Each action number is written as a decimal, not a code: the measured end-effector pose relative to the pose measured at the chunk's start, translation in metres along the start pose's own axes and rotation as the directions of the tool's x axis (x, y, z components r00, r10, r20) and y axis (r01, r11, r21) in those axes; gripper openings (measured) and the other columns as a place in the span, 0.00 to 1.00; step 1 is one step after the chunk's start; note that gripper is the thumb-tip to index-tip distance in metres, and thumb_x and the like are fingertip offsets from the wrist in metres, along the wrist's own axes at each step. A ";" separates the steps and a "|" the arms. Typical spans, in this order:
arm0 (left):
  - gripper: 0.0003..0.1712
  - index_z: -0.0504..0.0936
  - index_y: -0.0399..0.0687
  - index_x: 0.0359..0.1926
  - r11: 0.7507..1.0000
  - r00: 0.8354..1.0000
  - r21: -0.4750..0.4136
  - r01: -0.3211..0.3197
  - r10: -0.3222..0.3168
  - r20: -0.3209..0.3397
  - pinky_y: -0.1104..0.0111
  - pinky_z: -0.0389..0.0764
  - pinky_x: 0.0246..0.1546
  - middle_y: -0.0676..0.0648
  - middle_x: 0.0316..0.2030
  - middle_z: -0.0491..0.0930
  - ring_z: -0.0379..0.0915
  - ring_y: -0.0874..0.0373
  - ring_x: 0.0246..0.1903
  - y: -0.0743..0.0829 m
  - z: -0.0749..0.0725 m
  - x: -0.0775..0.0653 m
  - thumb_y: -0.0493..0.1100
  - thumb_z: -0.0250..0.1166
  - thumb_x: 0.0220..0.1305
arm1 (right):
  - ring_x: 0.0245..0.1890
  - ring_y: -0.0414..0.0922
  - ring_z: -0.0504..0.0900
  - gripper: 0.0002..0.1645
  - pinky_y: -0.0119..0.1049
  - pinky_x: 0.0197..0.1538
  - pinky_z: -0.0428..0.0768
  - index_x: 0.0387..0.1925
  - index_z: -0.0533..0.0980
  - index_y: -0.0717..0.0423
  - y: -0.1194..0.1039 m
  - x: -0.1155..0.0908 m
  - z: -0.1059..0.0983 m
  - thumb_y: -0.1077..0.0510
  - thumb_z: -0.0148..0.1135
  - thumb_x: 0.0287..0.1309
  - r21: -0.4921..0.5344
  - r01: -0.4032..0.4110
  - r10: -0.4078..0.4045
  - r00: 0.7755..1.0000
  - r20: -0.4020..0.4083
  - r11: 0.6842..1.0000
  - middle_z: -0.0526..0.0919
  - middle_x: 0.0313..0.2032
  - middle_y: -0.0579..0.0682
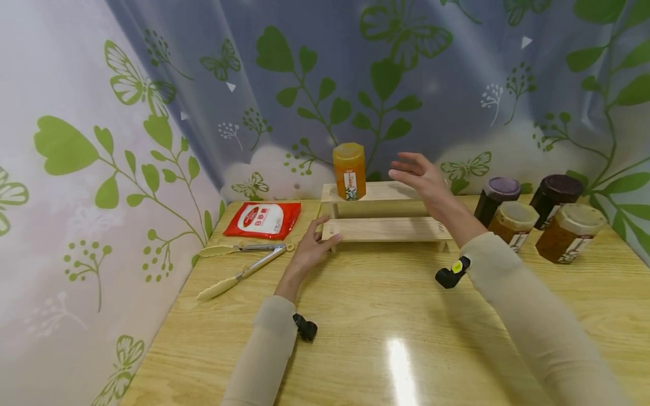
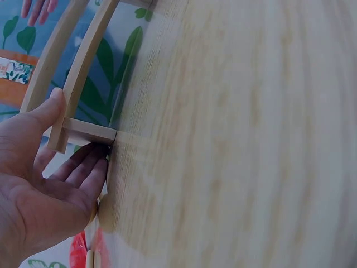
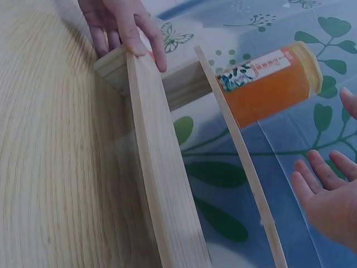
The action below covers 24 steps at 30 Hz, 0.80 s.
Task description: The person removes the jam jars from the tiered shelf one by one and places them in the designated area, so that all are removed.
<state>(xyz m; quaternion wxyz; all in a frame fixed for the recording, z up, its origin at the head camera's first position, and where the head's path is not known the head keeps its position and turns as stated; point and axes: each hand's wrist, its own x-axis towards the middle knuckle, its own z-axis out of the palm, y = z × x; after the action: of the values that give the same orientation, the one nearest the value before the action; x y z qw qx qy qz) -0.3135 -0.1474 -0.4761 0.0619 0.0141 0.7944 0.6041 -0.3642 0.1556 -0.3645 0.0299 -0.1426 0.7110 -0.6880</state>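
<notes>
A two-tier wooden rack (image 1: 386, 228) stands on the table before the curtain. On the left end of its upper tier, an orange jar (image 1: 350, 163) with a yellow lid and a paper label stands upright. My left hand (image 1: 311, 249) grips the left end of the lower tier; the left wrist view shows the thumb against the board (image 2: 83, 67) and the other fingers around its end. My right hand (image 1: 426, 183) is raised over the right part of the upper tier, fingers extended and holding nothing. In the right wrist view, a gap separates that hand (image 3: 334, 204) from the jar (image 3: 268, 89).
Right of the rack are two dark jars, one purple-lidded (image 1: 500, 189) and one dark-lidded (image 1: 556, 194), and two amber jars (image 1: 513, 220) (image 1: 569, 237) in front. To the left lie a red and white bag (image 1: 261, 220) and spread metal tongs (image 1: 261, 262) with pale tips.
</notes>
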 end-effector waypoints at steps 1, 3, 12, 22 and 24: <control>0.45 0.60 0.65 0.80 1.000 1.000 0.002 0.000 0.000 -0.001 0.47 0.69 0.67 0.39 0.68 0.75 0.75 0.45 0.64 0.000 0.000 0.000 0.57 0.71 0.68 | 0.73 0.53 0.67 0.42 0.52 0.77 0.56 0.79 0.59 0.50 0.000 0.002 0.003 0.52 0.67 0.71 0.008 0.000 0.000 1.000 0.001 1.000 0.67 0.74 0.59; 0.45 0.60 0.65 0.80 1.000 1.000 0.010 -0.001 0.001 -0.005 0.47 0.69 0.67 0.39 0.68 0.74 0.75 0.45 0.64 0.001 0.000 0.000 0.57 0.71 0.68 | 0.73 0.53 0.67 0.42 0.52 0.77 0.56 0.79 0.59 0.50 -0.001 0.006 0.010 0.53 0.67 0.71 0.017 -0.005 0.005 1.000 0.000 1.000 0.67 0.74 0.59; 0.43 0.61 0.65 0.79 1.000 1.000 0.012 -0.001 0.001 -0.021 0.48 0.71 0.66 0.38 0.67 0.75 0.76 0.46 0.62 0.002 0.001 -0.002 0.55 0.71 0.69 | 0.75 0.54 0.64 0.46 0.53 0.75 0.62 0.80 0.57 0.52 0.001 0.023 0.036 0.53 0.68 0.69 0.002 -0.042 0.042 0.999 -0.016 0.999 0.66 0.75 0.57; 0.42 0.63 0.68 0.78 1.000 1.000 0.006 -0.002 0.002 -0.028 0.48 0.69 0.67 0.38 0.68 0.75 0.75 0.45 0.63 0.002 0.001 -0.002 0.55 0.72 0.68 | 0.74 0.56 0.64 0.51 0.55 0.74 0.63 0.81 0.55 0.53 0.008 0.036 0.063 0.51 0.72 0.66 -0.069 -0.058 0.057 0.998 -0.016 0.996 0.65 0.75 0.58; 0.42 0.63 0.69 0.77 1.000 0.999 0.011 -0.001 0.001 -0.032 0.47 0.68 0.68 0.38 0.70 0.73 0.72 0.44 0.66 0.002 0.001 -0.002 0.56 0.72 0.68 | 0.74 0.55 0.65 0.50 0.55 0.73 0.64 0.80 0.55 0.52 0.010 0.037 0.067 0.51 0.72 0.65 -0.067 -0.054 0.053 0.998 -0.019 0.996 0.65 0.74 0.58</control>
<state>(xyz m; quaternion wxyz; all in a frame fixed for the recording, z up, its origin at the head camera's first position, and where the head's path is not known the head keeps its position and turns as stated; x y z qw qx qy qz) -0.3117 -0.1457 -0.4744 0.0488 0.0052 0.7985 0.5999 -0.3854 0.0814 -0.3721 0.0375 -0.1187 0.7376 -0.6637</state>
